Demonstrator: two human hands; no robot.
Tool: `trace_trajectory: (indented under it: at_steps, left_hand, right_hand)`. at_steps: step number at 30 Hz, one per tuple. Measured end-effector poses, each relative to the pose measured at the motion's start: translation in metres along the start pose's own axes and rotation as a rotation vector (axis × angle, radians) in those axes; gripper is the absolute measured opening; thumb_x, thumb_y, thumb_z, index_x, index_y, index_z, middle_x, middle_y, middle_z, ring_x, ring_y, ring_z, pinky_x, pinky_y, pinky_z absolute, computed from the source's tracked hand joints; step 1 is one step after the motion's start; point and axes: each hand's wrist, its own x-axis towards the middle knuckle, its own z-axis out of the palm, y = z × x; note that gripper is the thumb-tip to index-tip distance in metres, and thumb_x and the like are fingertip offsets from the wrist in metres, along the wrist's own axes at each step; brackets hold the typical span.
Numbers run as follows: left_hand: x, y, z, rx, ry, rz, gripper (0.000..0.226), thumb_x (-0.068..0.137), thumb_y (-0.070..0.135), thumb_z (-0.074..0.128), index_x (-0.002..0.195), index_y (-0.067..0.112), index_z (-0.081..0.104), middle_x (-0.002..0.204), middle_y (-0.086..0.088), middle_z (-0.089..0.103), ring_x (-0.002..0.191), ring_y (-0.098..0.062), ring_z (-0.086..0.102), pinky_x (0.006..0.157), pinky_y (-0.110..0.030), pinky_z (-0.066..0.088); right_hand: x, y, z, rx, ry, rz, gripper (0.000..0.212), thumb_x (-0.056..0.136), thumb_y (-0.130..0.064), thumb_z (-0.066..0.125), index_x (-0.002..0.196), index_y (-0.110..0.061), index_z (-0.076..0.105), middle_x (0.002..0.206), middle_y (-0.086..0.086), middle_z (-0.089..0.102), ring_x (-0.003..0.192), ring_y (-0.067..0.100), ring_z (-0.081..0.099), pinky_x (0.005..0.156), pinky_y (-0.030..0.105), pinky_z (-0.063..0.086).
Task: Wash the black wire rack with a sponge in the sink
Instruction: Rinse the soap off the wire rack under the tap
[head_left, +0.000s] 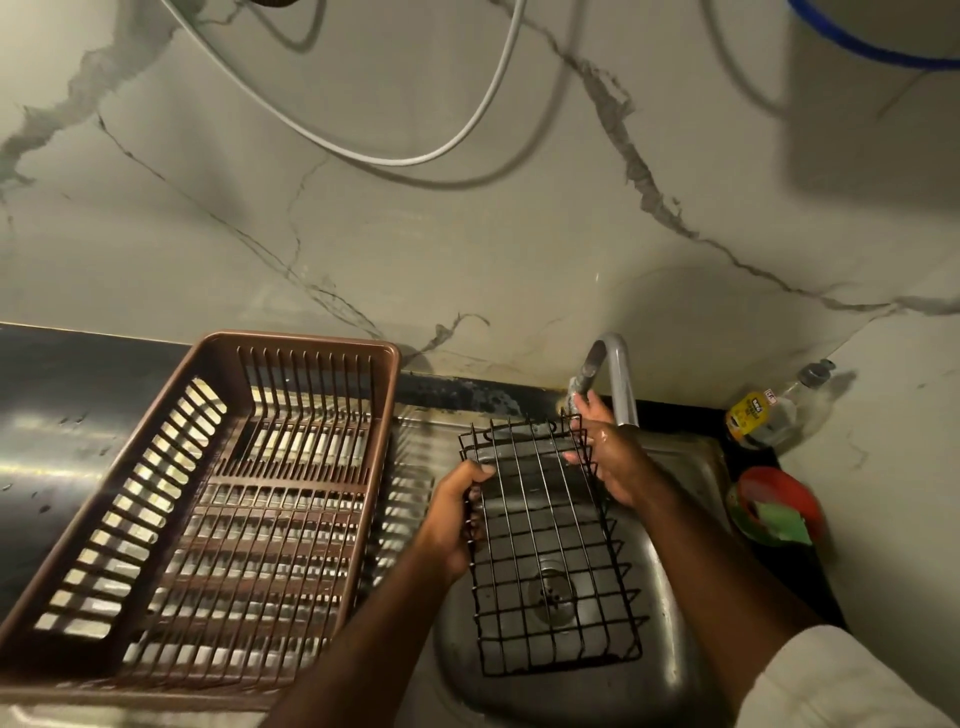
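Note:
The black wire rack (545, 545) is held flat over the steel sink (670, 639), above the drain. My left hand (452, 514) grips its left edge, fingers curled round the wires. My wet right hand (610, 457) rests against the rack's far right corner with fingers straight, just under the tap spout (587, 376). A green sponge (779, 522) lies in a red bowl (779, 488) on the counter to the right of the sink, away from both hands.
A brown plastic dish basket (208, 509) stands on the steel drainboard to the left. A clear bottle with a yellow label (774, 410) lies behind the sink at right. The marble wall rises behind, with a white hose (483, 114) hanging across it.

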Motion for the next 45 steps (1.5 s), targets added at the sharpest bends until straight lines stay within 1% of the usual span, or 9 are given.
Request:
trace_trajectory:
  at_steps: [7, 12, 16, 20, 24, 27, 35, 40, 45]
  left_hand:
    - [-0.023, 0.01, 0.005, 0.058, 0.017, -0.081, 0.021, 0.076, 0.037, 0.072, 0.077, 0.019, 0.061, 0.065, 0.004, 0.046, 0.048, -0.01, 0.038, 0.041, -0.021, 0.028]
    - [-0.043, 0.017, 0.015, -0.036, 0.049, -0.151, 0.038, 0.086, 0.027, 0.067, 0.116, 0.004, 0.066, 0.087, -0.013, 0.075, 0.07, -0.024, 0.071, 0.057, -0.03, 0.055]
    - [-0.055, 0.022, 0.019, -0.043, 0.029, -0.121, 0.023, 0.089, 0.03, 0.063, 0.097, 0.008, 0.066, 0.068, -0.004, 0.067, 0.052, -0.016, 0.062, 0.046, -0.024, 0.048]
    - [-0.064, 0.02, 0.027, 0.072, 0.03, -0.051, 0.028, 0.078, 0.038, 0.072, 0.093, 0.017, 0.06, 0.077, 0.001, 0.056, 0.061, -0.011, 0.05, 0.053, -0.027, 0.04]
    - [-0.083, 0.001, 0.04, 0.368, 0.021, -0.045, 0.093, 0.059, 0.057, 0.085, 0.138, 0.02, 0.05, 0.129, -0.001, 0.058, 0.122, -0.028, 0.055, 0.103, -0.049, 0.046]
    - [-0.09, -0.03, 0.036, 0.401, 0.054, -0.235, 0.066, 0.072, 0.059, 0.078, 0.122, 0.019, 0.061, 0.122, -0.004, 0.062, 0.113, -0.027, 0.059, 0.097, -0.044, 0.05]
    - [-0.102, -0.057, 0.034, 0.503, 0.165, -0.052, 0.126, 0.06, 0.066, 0.082, 0.16, 0.026, 0.017, 0.16, -0.01, 0.035, 0.139, -0.033, 0.041, 0.11, -0.054, 0.041]
    - [-0.103, -0.046, 0.048, 0.505, 0.148, -0.301, 0.064, 0.087, 0.035, 0.071, 0.143, 0.012, 0.049, 0.154, -0.012, 0.042, 0.135, -0.033, 0.043, 0.097, -0.038, 0.041]
    - [-0.097, -0.048, 0.04, 0.475, 0.187, -0.09, 0.103, 0.08, 0.038, 0.079, 0.159, 0.016, 0.017, 0.158, -0.012, 0.036, 0.14, -0.034, 0.039, 0.106, -0.048, 0.038]
  right_hand:
    - [-0.042, 0.002, 0.001, -0.086, 0.133, 0.174, 0.026, 0.103, -0.014, 0.041, 0.113, -0.008, 0.063, 0.094, 0.007, 0.067, 0.079, 0.018, 0.061, 0.062, 0.025, 0.048]
    - [-0.104, 0.013, -0.013, -0.244, 0.017, 0.303, 0.054, 0.091, -0.061, 0.055, 0.127, -0.022, 0.061, 0.122, 0.008, 0.062, 0.112, 0.028, 0.059, 0.094, 0.048, 0.048]
    - [-0.148, 0.014, -0.012, -0.139, -0.058, 0.354, 0.069, 0.069, -0.075, 0.07, 0.124, -0.034, 0.06, 0.121, 0.015, 0.066, 0.106, 0.038, 0.068, 0.094, 0.064, 0.049]
    - [-0.169, 0.02, -0.002, -0.115, 0.078, 0.267, 0.053, 0.08, -0.065, 0.064, 0.124, -0.036, 0.058, 0.12, 0.012, 0.063, 0.106, 0.033, 0.065, 0.086, 0.057, 0.054]
    - [-0.172, 0.04, 0.008, -0.059, 0.206, 0.309, 0.043, 0.088, -0.058, 0.057, 0.115, -0.025, 0.059, 0.111, 0.012, 0.064, 0.1, 0.03, 0.064, 0.087, 0.05, 0.054]
    - [-0.169, 0.063, 0.012, -0.035, 0.21, 0.399, 0.047, 0.087, -0.055, 0.06, 0.118, -0.019, 0.06, 0.111, 0.015, 0.064, 0.095, 0.031, 0.065, 0.084, 0.049, 0.057]
    - [-0.185, 0.082, 0.0, -0.063, 0.215, 0.139, 0.032, 0.096, -0.051, 0.053, 0.117, -0.028, 0.06, 0.096, 0.002, 0.06, 0.076, 0.018, 0.059, 0.054, 0.028, 0.048]
    - [-0.186, 0.094, 0.005, 0.024, 0.158, 0.535, 0.049, 0.084, -0.057, 0.061, 0.111, -0.016, 0.063, 0.081, 0.009, 0.064, 0.063, 0.024, 0.058, 0.064, 0.033, 0.051]
    - [-0.191, 0.093, 0.006, 0.007, 0.225, 0.17, 0.055, 0.076, -0.077, 0.057, 0.11, -0.033, 0.059, 0.09, -0.006, 0.059, 0.073, 0.016, 0.062, 0.059, 0.031, 0.05]
